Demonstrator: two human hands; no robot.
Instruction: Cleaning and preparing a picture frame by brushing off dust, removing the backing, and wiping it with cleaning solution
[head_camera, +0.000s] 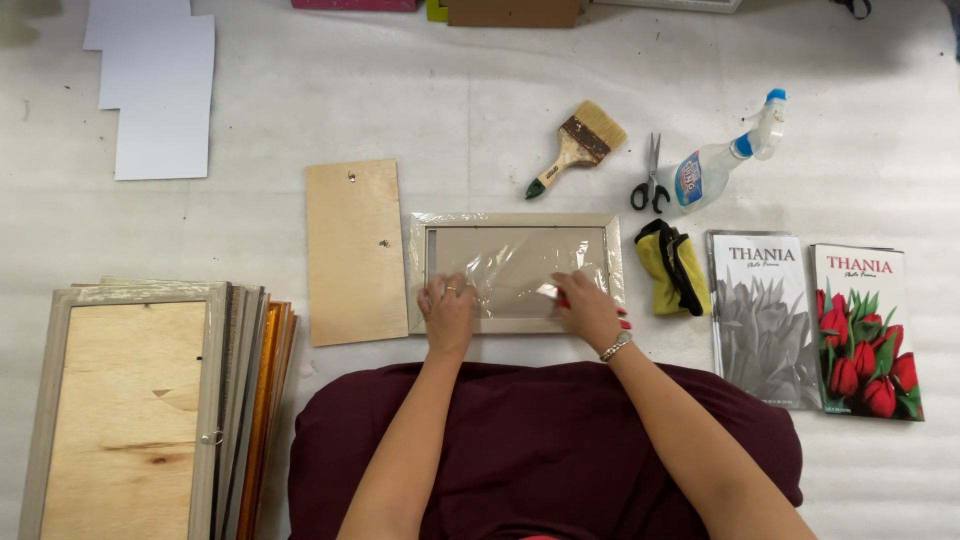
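Note:
A pale wooden picture frame (515, 222) wrapped in clear plastic film lies on the white surface in front of me. My left hand (449, 312) rests on its lower left part, fingers pressing the film. My right hand (588, 310) lies on the lower right part and grips a small red-handled tool (622, 318), mostly hidden under the fingers. A plywood backing board (355, 252) lies just left of the frame.
A stack of frames (150, 400) sits at the left. A paintbrush (578, 146), scissors (651, 178), a spray bottle (722, 160), a yellow cloth (672, 266) and two flower prints (762, 315) lie to the right. White sheets (160, 90) lie at the far left.

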